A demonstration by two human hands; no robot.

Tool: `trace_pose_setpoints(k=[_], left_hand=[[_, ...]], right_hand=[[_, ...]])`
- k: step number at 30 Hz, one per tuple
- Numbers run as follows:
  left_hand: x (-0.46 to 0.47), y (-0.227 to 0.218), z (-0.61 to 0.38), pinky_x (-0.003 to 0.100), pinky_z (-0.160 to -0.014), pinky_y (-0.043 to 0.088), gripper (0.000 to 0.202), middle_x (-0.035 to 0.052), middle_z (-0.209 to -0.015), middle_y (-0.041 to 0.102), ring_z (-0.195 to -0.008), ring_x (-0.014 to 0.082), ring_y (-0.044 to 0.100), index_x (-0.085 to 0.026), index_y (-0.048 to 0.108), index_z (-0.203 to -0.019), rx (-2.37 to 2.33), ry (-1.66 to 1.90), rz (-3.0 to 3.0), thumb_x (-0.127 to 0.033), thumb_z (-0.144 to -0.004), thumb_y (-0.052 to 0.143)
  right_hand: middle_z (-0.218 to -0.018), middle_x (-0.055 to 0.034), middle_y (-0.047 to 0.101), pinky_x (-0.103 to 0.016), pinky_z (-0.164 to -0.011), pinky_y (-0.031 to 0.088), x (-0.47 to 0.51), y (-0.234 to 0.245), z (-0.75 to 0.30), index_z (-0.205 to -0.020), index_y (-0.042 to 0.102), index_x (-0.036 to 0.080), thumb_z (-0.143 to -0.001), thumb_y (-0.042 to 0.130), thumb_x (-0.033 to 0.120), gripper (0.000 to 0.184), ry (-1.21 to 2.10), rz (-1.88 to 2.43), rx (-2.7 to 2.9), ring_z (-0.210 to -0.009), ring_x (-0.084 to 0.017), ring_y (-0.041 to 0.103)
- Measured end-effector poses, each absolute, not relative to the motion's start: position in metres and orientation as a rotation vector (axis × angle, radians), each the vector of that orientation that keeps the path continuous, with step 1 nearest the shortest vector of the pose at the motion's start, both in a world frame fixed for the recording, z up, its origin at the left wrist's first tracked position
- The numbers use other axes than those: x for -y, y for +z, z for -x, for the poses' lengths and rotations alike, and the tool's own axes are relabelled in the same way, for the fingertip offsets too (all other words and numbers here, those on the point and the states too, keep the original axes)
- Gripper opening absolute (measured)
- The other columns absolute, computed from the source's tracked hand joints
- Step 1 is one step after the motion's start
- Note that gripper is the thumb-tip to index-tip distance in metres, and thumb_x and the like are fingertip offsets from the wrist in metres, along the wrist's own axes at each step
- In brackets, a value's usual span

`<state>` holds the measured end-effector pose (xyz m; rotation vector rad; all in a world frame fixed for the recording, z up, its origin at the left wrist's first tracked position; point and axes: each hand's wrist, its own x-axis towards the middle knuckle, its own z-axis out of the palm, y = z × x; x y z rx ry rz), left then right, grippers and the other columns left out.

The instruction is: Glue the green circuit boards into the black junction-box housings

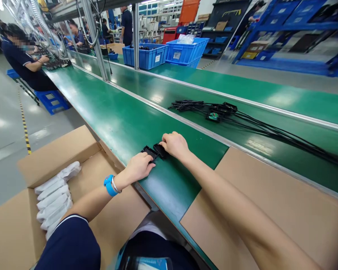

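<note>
On the green workbench in front of me, my left hand (140, 165) grips a small black plastic housing (150, 152) by its near side. Its open, hollow face seems turned up. Just to the right, my right hand (174, 144) has its fingers closed on a second black plastic piece (160, 150), flat like a cover. The two pieces lie side by side, close together or touching at their edges. Farther back on the bench lies a bundle of black cables (188, 105) with black housings, one showing a green circuit board (213, 116).
An open cardboard box (59, 153) with several white-wrapped items (55, 198) stands at my left. Flat cardboard (270, 195) covers the bench at right. A metal rail (157, 107) and post (94, 45) divide the bench. Blue bins (146, 57) stand behind; a seated co-worker (25, 60) is at far left.
</note>
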<state>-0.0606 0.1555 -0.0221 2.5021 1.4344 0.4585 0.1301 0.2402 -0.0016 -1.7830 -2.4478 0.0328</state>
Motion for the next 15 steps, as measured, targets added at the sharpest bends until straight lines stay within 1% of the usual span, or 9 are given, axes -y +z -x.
trace_pose_setpoints(k=[1, 3, 5, 6, 8, 10, 12, 14, 15], left_hand=[[-0.155, -0.024, 0.058, 0.037, -0.078, 0.052, 0.013, 0.0092, -0.091, 0.066, -0.089, 0.0246, 0.064, -0.016, 0.068, -0.097, -1.421, 0.460, -2.506, -0.025, -0.092, 0.060], [-0.154, -0.028, 0.053, 0.039, -0.080, 0.053, 0.015, 0.0104, -0.094, 0.066, -0.092, 0.0263, 0.064, -0.017, 0.067, -0.097, -1.381, 0.471, -2.508, -0.027, -0.093, 0.058], [-0.154, -0.031, 0.046, 0.041, -0.083, 0.054, 0.016, 0.0109, -0.096, 0.066, -0.094, 0.0274, 0.064, -0.018, 0.067, -0.098, -1.333, 0.501, -2.498, -0.030, -0.094, 0.057], [-0.153, -0.032, 0.041, 0.042, -0.085, 0.054, 0.016, 0.0110, -0.096, 0.066, -0.095, 0.0278, 0.064, -0.019, 0.067, -0.099, -1.311, 0.524, -2.487, -0.030, -0.094, 0.057], [-0.150, -0.033, 0.032, 0.044, -0.088, 0.053, 0.015, 0.0103, -0.096, 0.066, -0.096, 0.0283, 0.065, -0.020, 0.066, -0.102, -1.267, 0.578, -2.454, -0.028, -0.093, 0.058], [-0.144, -0.031, 0.025, 0.042, -0.089, 0.053, 0.016, 0.0087, -0.093, 0.067, -0.096, 0.0278, 0.065, -0.020, 0.065, -0.105, -1.235, 0.625, -2.408, -0.022, -0.089, 0.059], [-0.135, -0.029, 0.028, 0.038, -0.088, 0.054, 0.018, 0.0068, -0.092, 0.068, -0.094, 0.0256, 0.066, -0.021, 0.065, -0.105, -1.241, 0.655, -2.353, -0.020, -0.088, 0.061], [-0.127, -0.025, 0.045, 0.032, -0.088, 0.054, 0.015, 0.0052, -0.095, 0.069, -0.093, 0.0218, 0.067, -0.023, 0.066, -0.103, -1.328, 0.673, -2.282, -0.021, -0.089, 0.061], [-0.123, -0.023, 0.060, 0.030, -0.088, 0.054, 0.013, 0.0047, -0.097, 0.070, -0.093, 0.0200, 0.067, -0.022, 0.066, -0.102, -1.414, 0.680, -2.236, -0.021, -0.091, 0.060]], right_hand=[[-0.105, -0.0121, 0.070, -0.035, -0.083, 0.037, -0.239, -0.002, -0.129, -0.100, 0.067, 0.019, -0.094, 0.055, 0.039, 0.024, 0.027, 1.794, 2.419, -0.108, -0.027, 0.055], [-0.115, -0.0172, 0.067, -0.039, -0.087, 0.038, -0.235, -0.003, -0.129, -0.110, 0.064, 0.016, -0.097, 0.048, 0.046, 0.037, 0.021, 1.861, 2.331, -0.115, -0.032, 0.052], [-0.117, -0.0214, 0.064, -0.043, -0.087, 0.039, -0.228, -0.003, -0.131, -0.117, 0.061, 0.012, -0.096, 0.042, 0.058, 0.054, 0.054, 1.934, 2.269, -0.113, -0.035, 0.053], [-0.116, -0.0217, 0.064, -0.045, -0.087, 0.041, -0.224, -0.002, -0.132, -0.118, 0.060, 0.011, -0.094, 0.041, 0.064, 0.061, 0.084, 1.951, 2.267, -0.110, -0.035, 0.054], [-0.117, -0.0200, 0.064, -0.047, -0.087, 0.042, -0.216, -0.002, -0.132, -0.123, 0.059, 0.013, -0.087, 0.048, 0.071, 0.069, 0.144, 1.934, 2.319, -0.107, -0.035, 0.057], [-0.121, -0.0192, 0.063, -0.051, -0.088, 0.043, -0.208, -0.002, -0.132, -0.131, 0.055, 0.016, -0.083, 0.056, 0.065, 0.068, 0.176, 1.901, 2.381, -0.108, -0.036, 0.057], [-0.124, -0.0184, 0.061, -0.054, -0.086, 0.044, -0.202, -0.006, -0.134, -0.132, 0.057, 0.022, -0.086, 0.057, 0.053, 0.056, 0.198, 1.878, 2.423, -0.111, -0.038, 0.057], [-0.125, -0.0164, 0.061, -0.053, -0.084, 0.046, -0.201, -0.012, -0.141, -0.121, 0.065, 0.027, -0.089, 0.051, 0.047, 0.040, 0.214, 1.831, 2.459, -0.114, -0.039, 0.055], [-0.125, -0.0162, 0.061, -0.052, -0.084, 0.047, -0.204, -0.016, -0.146, -0.113, 0.069, 0.027, -0.090, 0.049, 0.048, 0.037, 0.218, 1.786, 2.479, -0.114, -0.038, 0.055]])
